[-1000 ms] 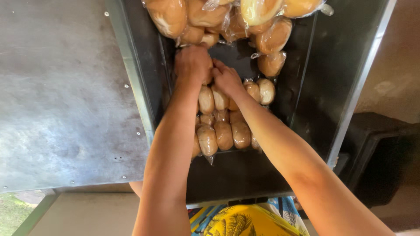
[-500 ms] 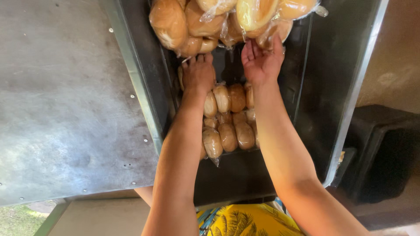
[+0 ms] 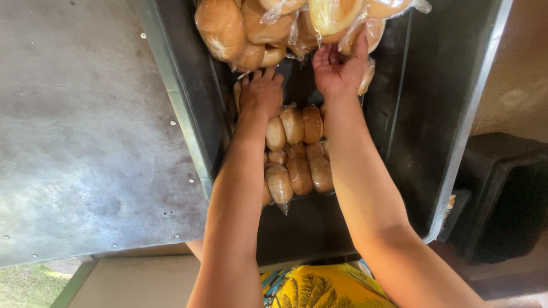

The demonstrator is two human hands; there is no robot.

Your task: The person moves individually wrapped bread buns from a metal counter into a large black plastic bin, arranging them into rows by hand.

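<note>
My left hand (image 3: pixel 261 91) presses flat on the lower bag of rolls (image 3: pixel 297 151); right hand (image 3: pixel 338 68), fingers apart, should lift the upper bag (image 3: pixel 337 17) gently to avoid crushing.

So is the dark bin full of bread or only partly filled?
Partly filled. Bagged rolls lie under the left hand, more bags pile at the far end by the right hand, and bare bin floor shows beside them.

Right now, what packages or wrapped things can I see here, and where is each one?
Pack of buns: low in the dark bin, clear plastic, golden-brown rolls in rows, left hand resting on it.
Heap of bagged buns: top of the bin, clear crinkled bags, pale-brown; right hand reaches up among them.
No labels, signs or screens show.
</note>
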